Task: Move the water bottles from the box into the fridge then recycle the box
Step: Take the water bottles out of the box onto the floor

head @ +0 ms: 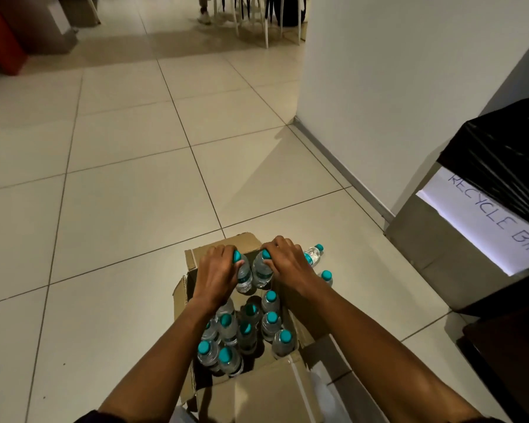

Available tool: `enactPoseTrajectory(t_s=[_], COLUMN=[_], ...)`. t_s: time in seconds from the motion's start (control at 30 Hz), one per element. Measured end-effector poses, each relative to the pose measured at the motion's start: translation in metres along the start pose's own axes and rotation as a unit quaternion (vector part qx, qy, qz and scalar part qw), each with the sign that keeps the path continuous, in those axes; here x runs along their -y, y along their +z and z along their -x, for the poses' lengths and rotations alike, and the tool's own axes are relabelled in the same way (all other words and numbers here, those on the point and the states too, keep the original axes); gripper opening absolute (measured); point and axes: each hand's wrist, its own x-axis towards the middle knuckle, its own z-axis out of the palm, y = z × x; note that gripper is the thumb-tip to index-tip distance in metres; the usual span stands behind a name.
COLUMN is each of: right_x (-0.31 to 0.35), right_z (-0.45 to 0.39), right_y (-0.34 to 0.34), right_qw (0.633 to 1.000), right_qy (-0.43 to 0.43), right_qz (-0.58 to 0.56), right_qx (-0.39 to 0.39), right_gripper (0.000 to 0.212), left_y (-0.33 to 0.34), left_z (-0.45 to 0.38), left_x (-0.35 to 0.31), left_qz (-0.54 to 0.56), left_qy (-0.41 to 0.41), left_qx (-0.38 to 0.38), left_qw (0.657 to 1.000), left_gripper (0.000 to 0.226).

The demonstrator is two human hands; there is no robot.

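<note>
An open cardboard box sits on the tiled floor at the bottom centre, holding several clear water bottles with teal caps. My left hand grips the top of one bottle at the far end of the box. Beside it, my right hand grips the top of another bottle. Two more bottles show just right of my right hand, partly hidden by it. No fridge is in view.
A bin lined with a black bag and labelled "RECYCLE BIN" stands at the right against a white wall. Dark furniture is at the lower right. White chair legs and a person's foot are far back. Tiled floor spreads left.
</note>
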Motion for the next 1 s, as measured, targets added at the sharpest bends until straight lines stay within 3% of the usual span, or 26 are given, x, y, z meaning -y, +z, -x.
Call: enactPoseTrajectory(t_s=[0.2,0.43,0.73,1.0], right_x=[-0.003,-0.032,-0.104,-0.152], right_z=[0.003,0.033,0.094,0.121], right_y=[-0.06,-0.097,-0.084,-0.024], right_qw=[0.998,0.994,0.985,0.973], right_qy=[0.005,0.044,0.151,0.226], right_qz=[-0.015,0.016,0.019,0.013], right_qx=[-0.057,-0.099,-0.075,-0.04], right_gripper=[0.032,0.032,0.036,0.038], left_y=[-0.046,-0.053,0.01,0.066], left_z=[-0.019,-0.029,-0.013,-0.006], left_x=[-0.034,-0.093,-0.16,-0.171], left_qz=[0.034,0.039,0.01,-0.036], left_qy=[0.026,0.089,0.136,0.14], left_qx=[-0.065,-0.065,0.078,0.174], left_qw=[0.997,0.993,0.988,0.974], left_gripper=[0.025,0.027,0.029,0.033])
